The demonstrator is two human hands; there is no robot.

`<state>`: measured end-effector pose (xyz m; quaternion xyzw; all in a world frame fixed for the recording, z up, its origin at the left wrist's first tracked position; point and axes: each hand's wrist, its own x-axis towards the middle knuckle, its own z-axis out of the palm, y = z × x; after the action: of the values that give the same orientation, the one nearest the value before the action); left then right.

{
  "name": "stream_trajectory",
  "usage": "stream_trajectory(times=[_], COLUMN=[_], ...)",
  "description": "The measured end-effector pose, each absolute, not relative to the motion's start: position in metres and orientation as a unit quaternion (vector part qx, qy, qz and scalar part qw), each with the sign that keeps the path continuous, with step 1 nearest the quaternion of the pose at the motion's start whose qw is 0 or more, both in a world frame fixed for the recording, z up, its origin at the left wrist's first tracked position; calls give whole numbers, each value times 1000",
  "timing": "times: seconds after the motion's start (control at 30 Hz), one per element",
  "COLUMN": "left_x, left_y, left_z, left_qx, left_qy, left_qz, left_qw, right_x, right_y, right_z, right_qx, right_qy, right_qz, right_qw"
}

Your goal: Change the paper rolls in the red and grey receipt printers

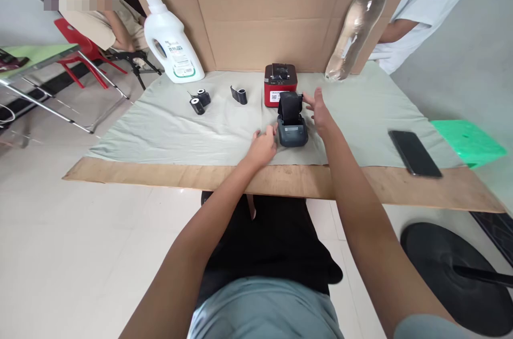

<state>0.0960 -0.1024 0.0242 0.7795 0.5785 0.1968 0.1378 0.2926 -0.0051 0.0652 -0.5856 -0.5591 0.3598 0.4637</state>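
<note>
A small dark grey printer (293, 135) stands on the grey-green cloth in front of me, between my hands. A black strip (290, 108), a lid or paper, rises from its back. Beside the printer's left side is my left hand (263, 147), fingers bent and apart, fingertips close to or touching the casing. My right hand (319, 113) is at the right of the strip, its fingers spread and fingertips near the strip's edge. Nothing shows in either hand. Just behind stands a red and black printer (269, 94) with a white label, partly covered by the strip.
Several black rolls (197, 105) and another roll (240, 96) lie to the left. A white jug (173, 42) and a clear bottle (356, 29) stand before the cardboard (256, 13). A phone (414, 153) lies at right, past it a green stool (468, 141). Two people are behind.
</note>
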Motion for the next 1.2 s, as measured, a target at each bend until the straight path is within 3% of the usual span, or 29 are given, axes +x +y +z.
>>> stream_trajectory(times=[0.4, 0.57, 0.67, 0.9, 1.2], left_x=[86, 92, 98, 98, 98], left_y=[-99, -87, -80, -83, -78], left_z=[30, 38, 36, 22, 21], left_qx=[747, 767, 790, 771, 755], left_qy=[540, 480, 442, 425, 416], left_qz=[310, 346, 368, 438, 468], left_qw=[234, 248, 212, 182, 196], right_x=[298, 297, 298, 307, 298], right_y=[23, 12, 4, 0, -13], right_z=[45, 27, 25, 43, 41], right_qx=[-521, -521, -511, -542, -567], right_qy=[-546, -510, -557, -621, -740], right_qz=[465, 421, 367, 295, 209], right_qw=[463, 539, 541, 483, 294])
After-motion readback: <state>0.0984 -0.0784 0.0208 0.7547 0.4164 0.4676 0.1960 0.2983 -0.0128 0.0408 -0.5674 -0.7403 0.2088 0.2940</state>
